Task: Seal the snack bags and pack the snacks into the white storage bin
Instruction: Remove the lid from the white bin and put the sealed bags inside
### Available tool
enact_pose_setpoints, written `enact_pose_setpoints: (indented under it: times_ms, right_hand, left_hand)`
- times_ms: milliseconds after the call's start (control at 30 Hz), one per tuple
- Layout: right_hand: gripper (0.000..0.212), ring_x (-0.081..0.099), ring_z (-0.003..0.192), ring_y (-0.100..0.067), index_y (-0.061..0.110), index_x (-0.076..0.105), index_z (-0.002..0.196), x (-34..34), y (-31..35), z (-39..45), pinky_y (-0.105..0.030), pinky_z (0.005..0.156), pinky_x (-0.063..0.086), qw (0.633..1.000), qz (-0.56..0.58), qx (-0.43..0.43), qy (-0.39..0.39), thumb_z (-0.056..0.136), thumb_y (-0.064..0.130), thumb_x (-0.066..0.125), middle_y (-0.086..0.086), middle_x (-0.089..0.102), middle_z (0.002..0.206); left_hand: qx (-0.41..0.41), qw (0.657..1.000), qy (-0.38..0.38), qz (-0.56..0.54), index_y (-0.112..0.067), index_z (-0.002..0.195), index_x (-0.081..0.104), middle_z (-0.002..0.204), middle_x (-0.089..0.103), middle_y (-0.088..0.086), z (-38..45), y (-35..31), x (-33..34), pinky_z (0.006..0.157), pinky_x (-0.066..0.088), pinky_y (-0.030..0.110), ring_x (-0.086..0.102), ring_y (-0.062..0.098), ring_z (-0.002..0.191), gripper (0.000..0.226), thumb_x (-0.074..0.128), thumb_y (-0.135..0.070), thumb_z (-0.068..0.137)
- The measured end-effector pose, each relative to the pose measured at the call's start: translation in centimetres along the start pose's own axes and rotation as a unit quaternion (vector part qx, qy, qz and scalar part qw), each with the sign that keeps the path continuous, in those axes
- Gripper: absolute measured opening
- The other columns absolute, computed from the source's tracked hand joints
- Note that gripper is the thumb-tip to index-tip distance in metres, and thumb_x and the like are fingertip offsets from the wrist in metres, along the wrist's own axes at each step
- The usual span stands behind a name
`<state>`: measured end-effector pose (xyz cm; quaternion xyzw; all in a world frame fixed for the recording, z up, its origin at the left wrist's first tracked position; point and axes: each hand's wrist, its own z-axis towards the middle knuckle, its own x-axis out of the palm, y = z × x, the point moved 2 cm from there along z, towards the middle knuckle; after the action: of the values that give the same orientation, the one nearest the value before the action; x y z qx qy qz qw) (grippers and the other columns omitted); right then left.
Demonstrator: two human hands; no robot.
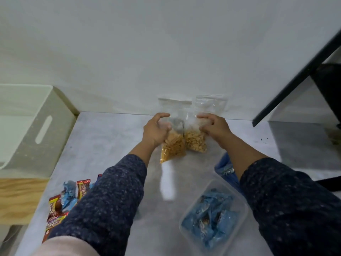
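Observation:
Two clear zip bags stand against the wall at the back of the grey table. The left snack bag holds orange stick snacks, and my left hand grips its side. The right snack bag holds pale yellow pieces, and my right hand pinches its middle. Both bag tops rise above my hands; I cannot tell if their zips are sealed. The white storage bin with a slot handle stands at the far left, beside the table.
A clear plastic container with blue wrapped snacks sits at the front right, another blue packet behind it. Several red and blue wrapped bars lie at the front left. A black-edged white board leans at the right.

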<state>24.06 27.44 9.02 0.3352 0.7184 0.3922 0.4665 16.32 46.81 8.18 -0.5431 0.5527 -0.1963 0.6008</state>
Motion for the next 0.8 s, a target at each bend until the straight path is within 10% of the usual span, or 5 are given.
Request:
enact_pose_setpoints:
  times_ms: [233, 533, 800]
  right_hand:
    - [0.038, 0.057, 0.065, -0.001, 0.009, 0.067, 0.113, 1.6, 2.9, -2.1, -0.006, 0.048, 0.046, 0.998, 0.056, 0.005, 0.021, 0.083, -0.011, 0.055, -0.004, 0.065, 0.095]
    - [0.026, 0.058, 0.074, -0.01, 0.005, 0.068, 0.102, 11.6, 16.6, -10.5, -0.016, 0.066, 0.053, 0.986, 0.126, -0.109, -0.026, 0.082, -0.011, 0.062, -0.001, 0.06, 0.08]
    - [0.025, 0.059, 0.073, -0.014, -0.002, 0.067, 0.105, 19.8, 24.4, -14.6, -0.026, 0.077, 0.052, 0.976, 0.154, -0.152, -0.015, 0.082, -0.011, 0.06, -0.002, 0.059, 0.075]
  left_hand:
    - [0.005, 0.999, 0.006, -0.051, -0.033, 0.109, 0.063, 0.095, 0.068, 0.001, -1.8, -0.6, -3.7, 0.079, 0.051, 0.022, 0.064, 0.015, 0.09, 0.027, 0.062, -0.017, 0.088]
    - [0.145, 0.985, -0.019, -0.096, -0.021, 0.106, 0.065, 0.084, 0.065, -0.002, -6.9, -1.1, -23.4, 0.065, 0.049, 0.007, 0.062, 0.006, 0.078, 0.029, 0.058, 0.0, 0.087]
    - [0.171, 0.977, -0.045, -0.122, -0.022, 0.1, 0.065, 0.1, 0.063, 0.007, -9.6, 0.2, -34.9, 0.081, 0.055, 0.025, 0.064, 0.014, 0.085, 0.031, 0.06, 0.005, 0.086]
